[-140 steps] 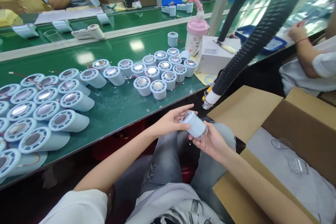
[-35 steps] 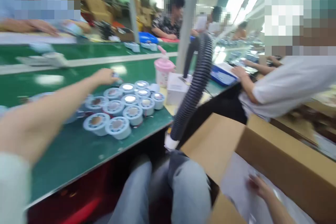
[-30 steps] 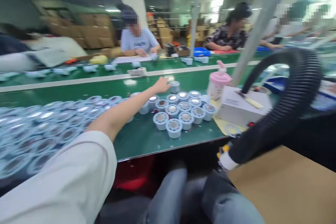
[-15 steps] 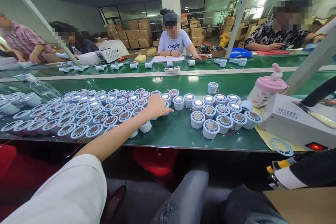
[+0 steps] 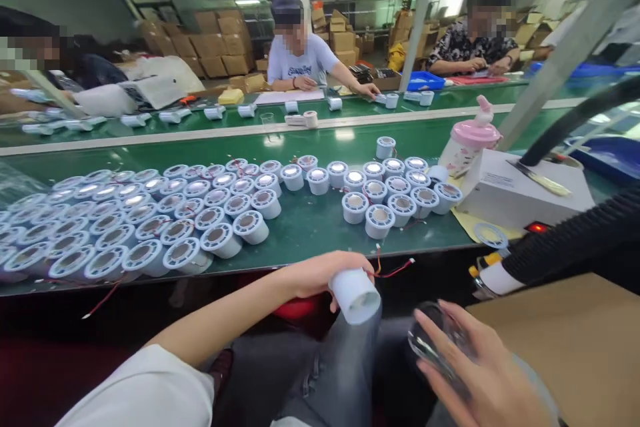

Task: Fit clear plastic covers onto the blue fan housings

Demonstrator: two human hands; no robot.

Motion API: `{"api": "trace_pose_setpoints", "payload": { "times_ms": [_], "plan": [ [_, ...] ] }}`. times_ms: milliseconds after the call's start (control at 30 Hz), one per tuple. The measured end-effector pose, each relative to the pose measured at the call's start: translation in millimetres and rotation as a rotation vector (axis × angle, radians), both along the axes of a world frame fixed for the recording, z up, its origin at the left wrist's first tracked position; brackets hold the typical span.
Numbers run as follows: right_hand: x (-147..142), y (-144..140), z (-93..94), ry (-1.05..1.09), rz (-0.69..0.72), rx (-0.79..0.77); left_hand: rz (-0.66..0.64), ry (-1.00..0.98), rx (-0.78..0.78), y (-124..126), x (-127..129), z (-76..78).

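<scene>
The right hand (image 5: 480,373) is cut off by the bottom edge, and the clear round plastic cap (image 5: 434,341) in it is blurry and half behind the fingers (image 5: 453,323), so I can only say they curl around it, held low over the lap. The left hand (image 5: 320,275) has its fingers wrapped round one pale blue plastic cylinder (image 5: 355,293), open end toward the camera, just off the near edge of the green table (image 5: 310,230). A red wire (image 5: 395,272) trails from it; where it attaches is hidden behind the hand.

Counting the same cylinders on the table: the right cluster (image 5: 390,190) looks like about a dozen, plus one standing alone (image 5: 385,147) behind it. The big left batch (image 5: 150,213) runs off the left edge and blurs out, so no honest count, dozens anyway. One pink-lidded bottle (image 5: 470,143), one white box (image 5: 520,190), one black ribbed hose (image 5: 565,240), one cardboard box (image 5: 565,340) partly out of frame. Three other people sit across the far side.
</scene>
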State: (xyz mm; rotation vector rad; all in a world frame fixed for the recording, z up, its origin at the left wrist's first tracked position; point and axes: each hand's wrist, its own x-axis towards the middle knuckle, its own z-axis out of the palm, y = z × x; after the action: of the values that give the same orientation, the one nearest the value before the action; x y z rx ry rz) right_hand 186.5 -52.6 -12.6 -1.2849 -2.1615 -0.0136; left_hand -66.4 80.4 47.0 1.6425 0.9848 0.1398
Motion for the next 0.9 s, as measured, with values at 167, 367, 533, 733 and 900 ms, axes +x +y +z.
{"api": "trace_pose_setpoints", "payload": {
  "times_ms": [167,367,533,733,900],
  "plan": [
    [-23.9,19.5,11.4,-0.156,-0.233,-0.127,-0.271,-0.117,0.075,-20.3,39.5,-14.4],
    [-3.0,13.1,18.4,0.362,-0.081,-0.667,-0.179,-0.223,0.334,-25.2,49.5,-24.9],
    [-2.2,14.3,25.1,0.592,-0.093,-0.743,-0.097,-0.295,0.358,-24.9,50.1,-44.7],
    [4.3,17.8,18.4,0.954,-0.168,-0.812,-0.218,-0.373,0.427,-20.9,47.5,-57.3],
    [8.6,18.9,14.9,1.260,-0.188,-0.894,-0.211,-0.398,0.139,-28.2,49.9,-49.4]
  ]
}}
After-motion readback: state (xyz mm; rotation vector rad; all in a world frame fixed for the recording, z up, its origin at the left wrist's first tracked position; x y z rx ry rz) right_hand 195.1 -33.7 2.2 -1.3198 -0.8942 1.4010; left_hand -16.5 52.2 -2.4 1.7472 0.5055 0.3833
